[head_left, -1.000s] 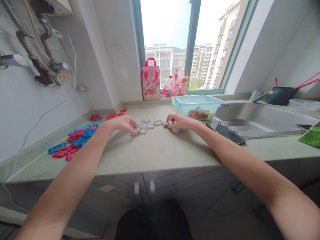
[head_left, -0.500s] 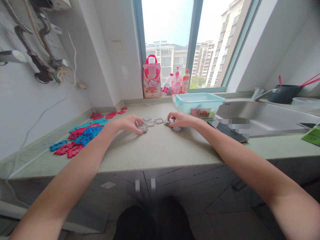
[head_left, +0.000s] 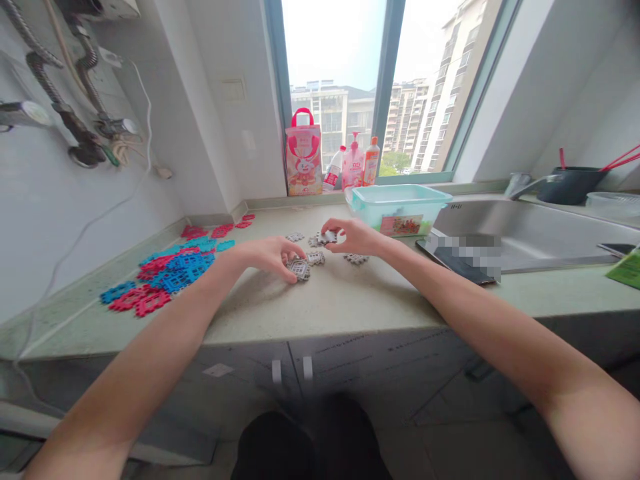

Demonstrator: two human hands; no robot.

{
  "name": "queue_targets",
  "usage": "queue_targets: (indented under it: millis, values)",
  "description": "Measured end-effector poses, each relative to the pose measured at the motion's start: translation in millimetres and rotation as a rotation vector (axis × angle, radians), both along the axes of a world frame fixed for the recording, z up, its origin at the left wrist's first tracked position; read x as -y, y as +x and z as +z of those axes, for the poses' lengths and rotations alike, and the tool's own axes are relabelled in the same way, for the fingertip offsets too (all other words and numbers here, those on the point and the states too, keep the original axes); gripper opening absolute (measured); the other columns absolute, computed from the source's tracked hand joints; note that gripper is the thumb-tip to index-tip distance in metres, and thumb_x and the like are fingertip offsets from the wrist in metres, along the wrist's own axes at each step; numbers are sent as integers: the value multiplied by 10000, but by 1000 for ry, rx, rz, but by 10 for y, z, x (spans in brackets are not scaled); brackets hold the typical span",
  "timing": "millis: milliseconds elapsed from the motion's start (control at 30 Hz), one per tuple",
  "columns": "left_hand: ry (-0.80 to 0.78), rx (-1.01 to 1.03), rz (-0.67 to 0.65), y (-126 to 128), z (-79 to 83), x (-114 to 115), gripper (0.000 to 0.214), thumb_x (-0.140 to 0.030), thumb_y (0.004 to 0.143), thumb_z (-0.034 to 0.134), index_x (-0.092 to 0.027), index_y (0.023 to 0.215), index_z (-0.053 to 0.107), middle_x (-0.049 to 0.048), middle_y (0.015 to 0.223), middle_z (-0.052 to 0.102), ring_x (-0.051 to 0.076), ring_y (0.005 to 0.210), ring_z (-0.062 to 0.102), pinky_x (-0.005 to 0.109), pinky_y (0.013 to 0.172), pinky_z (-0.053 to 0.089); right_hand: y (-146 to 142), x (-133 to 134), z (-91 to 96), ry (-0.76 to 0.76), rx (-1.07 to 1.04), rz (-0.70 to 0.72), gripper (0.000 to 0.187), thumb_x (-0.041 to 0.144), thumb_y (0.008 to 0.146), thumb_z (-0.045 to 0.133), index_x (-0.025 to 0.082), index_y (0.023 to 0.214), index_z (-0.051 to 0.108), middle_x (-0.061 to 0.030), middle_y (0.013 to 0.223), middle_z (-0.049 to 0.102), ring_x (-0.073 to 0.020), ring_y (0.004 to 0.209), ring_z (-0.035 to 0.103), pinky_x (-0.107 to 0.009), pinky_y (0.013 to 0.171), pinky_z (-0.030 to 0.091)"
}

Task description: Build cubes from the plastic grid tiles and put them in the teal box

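My left hand [head_left: 273,257] is closed on a grey interlocking tile [head_left: 299,269] with a window-like lattice, held at the middle of the counter. Against its upper right edge lies a second grey tile [head_left: 315,258]. My right hand [head_left: 350,235] pinches another grey toothed tile [head_left: 327,237], just above and touching or overlapping a further grey piece [head_left: 313,241]; I cannot tell which. One loose grey tile [head_left: 295,237] rests behind my left hand, and one more grey tile [head_left: 356,259] lies below my right wrist.
Red and blue tiles [head_left: 183,272] are heaped on the left of the counter [head_left: 280,313]. A turquoise plastic bin [head_left: 400,200] stands behind my right forearm, beside a dark flat device [head_left: 457,260] and the steel sink [head_left: 530,233]. Bottles [head_left: 353,167] and a pink box [head_left: 304,160] line the windowsill.
My left hand has shifted right and nearer to me with its grey tile. My right hand has moved left with its tile, leaving one grey piece behind on the counter.
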State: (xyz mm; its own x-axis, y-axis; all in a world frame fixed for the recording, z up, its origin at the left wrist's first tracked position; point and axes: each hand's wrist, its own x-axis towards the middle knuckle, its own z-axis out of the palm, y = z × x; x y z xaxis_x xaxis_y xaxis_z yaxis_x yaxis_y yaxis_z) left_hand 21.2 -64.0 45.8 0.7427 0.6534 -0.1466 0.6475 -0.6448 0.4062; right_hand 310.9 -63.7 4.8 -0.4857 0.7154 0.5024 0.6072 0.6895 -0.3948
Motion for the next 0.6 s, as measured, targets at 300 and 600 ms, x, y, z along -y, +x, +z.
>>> queue_targets:
  millis: [300,600]
  values:
    - [-20,1,27,-31,-31,-55,735,-565,605,914,-279,1271,788,-17,827,717,179,751,639,274,697,431,-181,37,-133,-226,43,191,388,343,831,781,220,1195,733,-52,1120,787,-214,1001,706,-348,917,519]
    - [85,9,38,-60,-76,-108,669,-607,581,911,-321,1179,826,7,1046,774,217,912,691,281,779,481,-197,46,-144,-214,61,141,426,322,819,800,242,1233,742,-44,1155,784,-218,1016,704,-354,928,513]
